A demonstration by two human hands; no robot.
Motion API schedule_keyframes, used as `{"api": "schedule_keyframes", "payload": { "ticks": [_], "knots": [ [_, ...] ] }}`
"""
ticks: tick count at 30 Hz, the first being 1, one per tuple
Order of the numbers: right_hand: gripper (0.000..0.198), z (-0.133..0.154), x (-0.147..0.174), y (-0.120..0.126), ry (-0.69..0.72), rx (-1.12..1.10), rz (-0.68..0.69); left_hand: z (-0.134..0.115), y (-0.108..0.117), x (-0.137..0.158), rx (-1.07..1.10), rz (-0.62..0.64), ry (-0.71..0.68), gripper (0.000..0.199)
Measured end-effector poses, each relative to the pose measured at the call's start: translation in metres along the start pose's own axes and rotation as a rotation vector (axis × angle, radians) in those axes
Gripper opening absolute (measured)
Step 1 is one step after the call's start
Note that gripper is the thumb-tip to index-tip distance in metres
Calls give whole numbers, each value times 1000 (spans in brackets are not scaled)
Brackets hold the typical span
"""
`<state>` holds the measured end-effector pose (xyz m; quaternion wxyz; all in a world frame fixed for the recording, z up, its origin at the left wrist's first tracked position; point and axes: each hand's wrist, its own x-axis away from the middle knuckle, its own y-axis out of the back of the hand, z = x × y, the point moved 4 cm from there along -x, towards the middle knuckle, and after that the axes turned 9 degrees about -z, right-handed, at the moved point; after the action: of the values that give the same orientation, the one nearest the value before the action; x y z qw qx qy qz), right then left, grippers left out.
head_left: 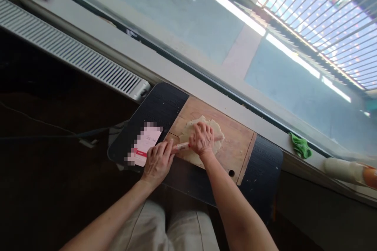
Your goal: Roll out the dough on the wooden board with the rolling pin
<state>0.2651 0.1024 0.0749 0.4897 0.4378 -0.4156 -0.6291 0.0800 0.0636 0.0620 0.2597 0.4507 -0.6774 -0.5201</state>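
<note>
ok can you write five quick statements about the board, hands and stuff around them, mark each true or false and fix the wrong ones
1. The dough lies flattened on the wooden board. True.
2. The green cloth lies on the wooden board. False: it lies on the window sill.
3. The left hand and right hand are both on the rolling pin. True.
4. The phone lies to the right of the wooden board. False: it lies to the left.
5. The wooden board rests on a black tabletop. True.

Board [232, 145] matt wood; dough [218, 129] matt, rough-edged; rag [300, 146] matt cloth.
</note>
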Motion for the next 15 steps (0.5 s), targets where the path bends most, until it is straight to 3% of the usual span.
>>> {"api": "schedule_keyframes", "payload": {
  "ticks": [4, 6, 11, 15],
  "knots": [
    [34, 12, -54, -13, 109, 29, 21, -4, 2, -22, -14, 27, 10, 49],
    [30, 15, -64, -17, 102, 47, 30, -4, 2, -27, -14, 30, 14, 48],
    [36, 6, -15, -5, 39, 8, -40, -5, 0, -19, 58, -4, -12, 43],
    [39, 1, 17, -1, 50, 23, -6, -4, 0, -14, 102, -37, 37, 40]
  ]
}}
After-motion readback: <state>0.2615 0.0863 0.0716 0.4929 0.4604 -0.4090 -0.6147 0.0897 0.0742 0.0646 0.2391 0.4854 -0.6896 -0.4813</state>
